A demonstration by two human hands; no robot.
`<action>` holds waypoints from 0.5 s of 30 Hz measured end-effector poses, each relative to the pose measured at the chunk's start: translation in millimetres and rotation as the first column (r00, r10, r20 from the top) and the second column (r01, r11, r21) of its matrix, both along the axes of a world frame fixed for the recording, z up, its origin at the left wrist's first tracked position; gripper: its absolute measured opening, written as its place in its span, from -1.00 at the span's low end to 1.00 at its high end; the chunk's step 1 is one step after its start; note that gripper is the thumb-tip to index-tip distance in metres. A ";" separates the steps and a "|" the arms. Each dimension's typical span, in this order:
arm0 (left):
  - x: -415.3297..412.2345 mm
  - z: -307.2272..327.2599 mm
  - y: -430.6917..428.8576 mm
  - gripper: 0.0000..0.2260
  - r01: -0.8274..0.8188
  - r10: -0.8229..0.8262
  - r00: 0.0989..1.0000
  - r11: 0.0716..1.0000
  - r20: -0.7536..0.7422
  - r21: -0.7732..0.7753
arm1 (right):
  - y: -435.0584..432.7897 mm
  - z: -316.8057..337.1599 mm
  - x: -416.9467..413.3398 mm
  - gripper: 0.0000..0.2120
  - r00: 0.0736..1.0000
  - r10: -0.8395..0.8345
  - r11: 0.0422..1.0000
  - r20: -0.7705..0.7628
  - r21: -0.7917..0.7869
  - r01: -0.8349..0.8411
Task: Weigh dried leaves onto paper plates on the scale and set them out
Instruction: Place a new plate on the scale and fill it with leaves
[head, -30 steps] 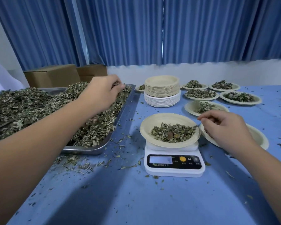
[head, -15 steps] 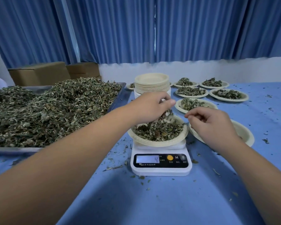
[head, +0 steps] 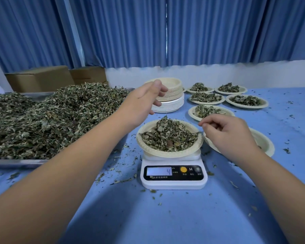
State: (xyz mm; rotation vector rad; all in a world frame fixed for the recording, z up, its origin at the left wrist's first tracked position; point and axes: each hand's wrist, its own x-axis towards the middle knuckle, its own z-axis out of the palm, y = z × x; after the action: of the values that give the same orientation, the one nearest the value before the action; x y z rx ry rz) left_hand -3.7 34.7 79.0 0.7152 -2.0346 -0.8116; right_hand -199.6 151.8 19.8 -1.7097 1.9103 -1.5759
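Now left hand (head: 143, 101) hovers spread above the heaped plate (head: 165, 153) on the scale (head: 173, 184), right hand (head: 231, 136) curled beside.

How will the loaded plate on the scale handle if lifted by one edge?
Probably very light: the scale reads just 4. The plate, thin like those in the stack, may flex under a one-sided grip. The leaves are heaped loose above the rim, so any tilt likely spills some.

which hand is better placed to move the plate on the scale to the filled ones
Probably the right hand: it sits beside the plate, toward the filled plates; the left hand hovers nearer the tray.
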 end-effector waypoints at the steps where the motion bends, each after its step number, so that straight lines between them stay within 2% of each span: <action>1: 5.2 -1.6 -1.2 -0.73 -0.029 0.028 0.999 0.999 -0.042 -0.021 | 0.2 0.1 0.1 -0.70 1.000 -0.002 1.000 0.000 -0.001 0.002; 3: 16.7 -7.9 -3.3 -0.82 -0.110 0.105 0.989 0.993 -0.107 -0.035 | 0.5 0.7 1.0 -0.69 1.000 -0.010 1.000 -0.009 -0.002 0.010; 6: 34.1 -24.6 -5.6 -0.82 -0.235 0.232 0.958 0.972 -0.166 0.006 | 1.3 1.9 3.0 -0.69 1.000 -0.013 1.000 -0.023 -0.009 0.013; 9: 48.4 -38.7 -8.0 -0.82 -0.365 0.361 0.929 0.931 -0.083 -0.032 | 3.0 1.9 3.9 -0.69 0.999 -0.022 0.999 -0.033 -0.031 0.021; 12: 57.8 -46.2 -10.5 -0.81 -0.425 0.430 0.903 0.895 0.006 -0.133 | 3.5 1.4 3.7 -0.70 1.000 -0.025 0.999 -0.015 -0.036 0.024; 15: 62.8 -50.4 -10.7 -0.73 -0.461 0.473 0.879 0.874 0.055 -0.155 | 5.0 2.3 5.2 -0.71 0.999 -0.033 0.999 -0.031 -0.023 0.033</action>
State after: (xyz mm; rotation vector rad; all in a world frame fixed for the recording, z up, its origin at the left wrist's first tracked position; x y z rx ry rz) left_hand 59.1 24.0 28.7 1.1253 -1.8573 -0.3563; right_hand -194.4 156.7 22.1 -1.7309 1.9532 -1.5964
